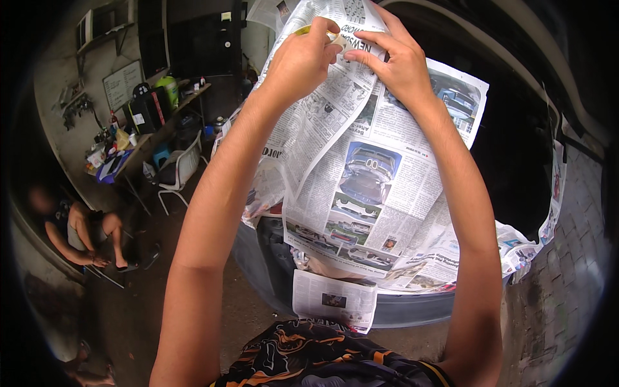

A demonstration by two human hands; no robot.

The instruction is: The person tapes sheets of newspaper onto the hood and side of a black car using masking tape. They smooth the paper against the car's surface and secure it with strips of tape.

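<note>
Both my arms reach forward over newspaper sheets (400,174) draped across a dark grey car body. My left hand (298,64) is closed around a roll of tape (303,29); its yellow rim shows beyond my knuckles, and the hand hides the rest. Close by on the right, my right hand (407,68) rests on the paper with thumb and index finger apart, their tips beside a pale bit of tape by the roll. The upper sheet (322,119) overlaps the lower one, its edge curling up slightly.
A grey bumper (393,311) curves below the paper, with a small newspaper piece (335,300) hanging there. At left, a person sits low beside a cluttered workbench (138,145) and white plastic chair (187,164). A dark opening (516,168) lies right of the paper, with paving (561,277) beyond.
</note>
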